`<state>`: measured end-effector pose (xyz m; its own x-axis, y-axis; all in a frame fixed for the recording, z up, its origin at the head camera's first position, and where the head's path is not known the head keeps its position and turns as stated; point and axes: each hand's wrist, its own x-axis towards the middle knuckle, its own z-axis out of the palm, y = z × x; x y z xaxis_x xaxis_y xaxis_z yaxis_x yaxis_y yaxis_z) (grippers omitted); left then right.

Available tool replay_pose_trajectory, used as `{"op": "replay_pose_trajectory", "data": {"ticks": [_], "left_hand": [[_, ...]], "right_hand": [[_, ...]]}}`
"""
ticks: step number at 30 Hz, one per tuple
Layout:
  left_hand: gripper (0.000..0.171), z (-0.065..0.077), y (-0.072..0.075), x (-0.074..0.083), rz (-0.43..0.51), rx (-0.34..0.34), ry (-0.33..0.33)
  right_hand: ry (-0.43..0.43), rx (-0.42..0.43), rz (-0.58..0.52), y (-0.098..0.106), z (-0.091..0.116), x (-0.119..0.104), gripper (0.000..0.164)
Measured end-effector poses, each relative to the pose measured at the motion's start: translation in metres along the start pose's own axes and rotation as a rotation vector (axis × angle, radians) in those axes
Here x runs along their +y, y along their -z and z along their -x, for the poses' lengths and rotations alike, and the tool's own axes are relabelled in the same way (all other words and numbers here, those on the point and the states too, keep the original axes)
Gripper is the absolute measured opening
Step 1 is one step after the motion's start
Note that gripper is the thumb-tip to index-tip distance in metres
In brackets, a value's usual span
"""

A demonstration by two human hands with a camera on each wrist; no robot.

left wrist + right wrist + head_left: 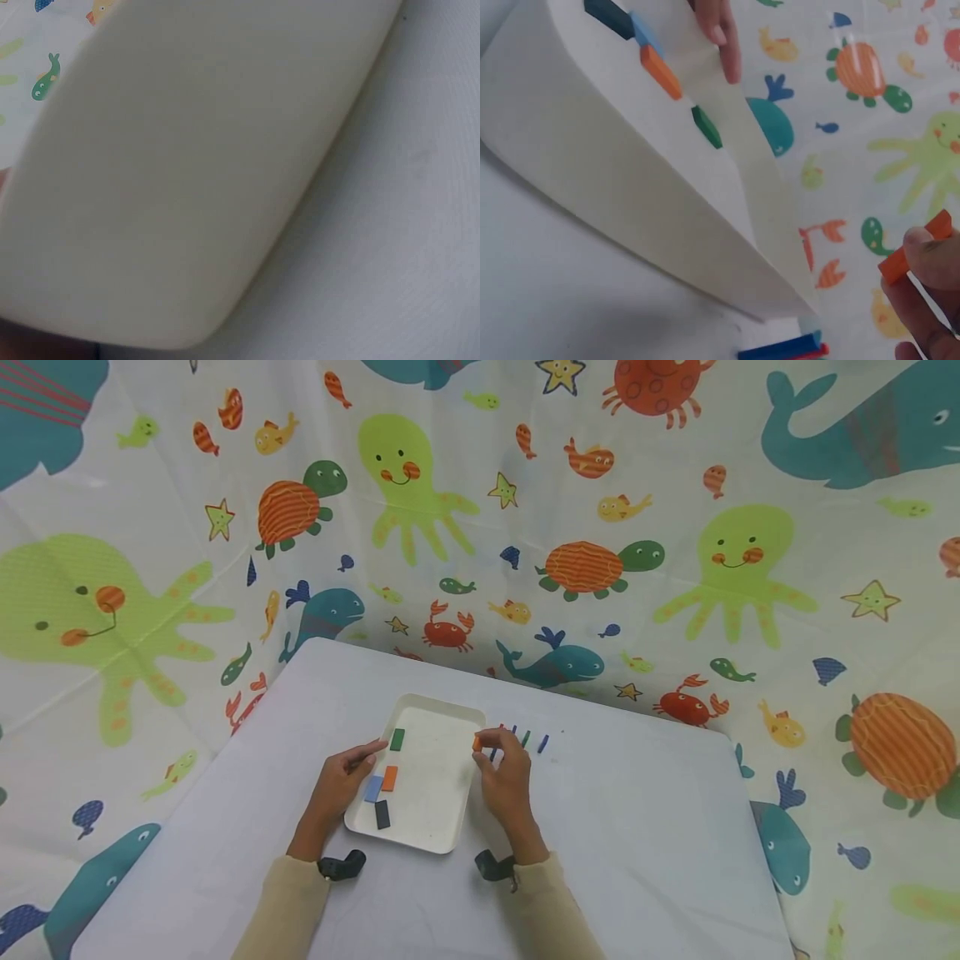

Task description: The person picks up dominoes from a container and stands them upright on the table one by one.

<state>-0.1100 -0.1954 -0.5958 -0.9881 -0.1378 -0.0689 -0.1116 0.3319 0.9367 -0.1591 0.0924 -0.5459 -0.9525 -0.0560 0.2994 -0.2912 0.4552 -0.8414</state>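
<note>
So, the right hand [506, 777] is pinching a small orange rectangular block [895, 265] between thumb and fingers, holding it up near the far right corner of a shallow off-white tray [431, 843]. The left hand [336, 785] is resting at the tray's left rim, with fingertips reaching over the edge; can't really tell how tight that grip is.

Inside the tray, four more blocks are lying along the left side: a green rectangular one [397, 739] farthest away, then a second orange one [390, 778] with a light blue one [373, 788] just beside it, and a dark one [382, 814] nearest the person.

Over to the right, a few thin red, blue and green sticks [543, 744] are sitting on the white-covered table [637, 827]. Behind it all, a white sea-animal-print curtain [480, 560] is hanging.
</note>
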Motion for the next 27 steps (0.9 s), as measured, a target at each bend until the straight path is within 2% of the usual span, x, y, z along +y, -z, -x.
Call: {"op": "replay_pose_trajectory", "data": {"ticks": [12, 18, 27], "left_hand": [[0.036, 0.000, 0.001, 0.000, 0.006, -0.004, 0.000], [0.036, -0.002, 0.000, -0.003, -0.012, 0.003, 0.003], [0.035, -0.003, -0.001, -0.004, -0.026, 0.013, 0.001]], "right_hand": [[-0.099, 0.124, -0.030, 0.021, -0.006, 0.014, 0.026], [-0.117, 0.177, -0.009, 0.030, -0.008, 0.024, 0.022], [-0.188, 0.225, 0.006, 0.043, -0.009, 0.041, 0.025]]}}
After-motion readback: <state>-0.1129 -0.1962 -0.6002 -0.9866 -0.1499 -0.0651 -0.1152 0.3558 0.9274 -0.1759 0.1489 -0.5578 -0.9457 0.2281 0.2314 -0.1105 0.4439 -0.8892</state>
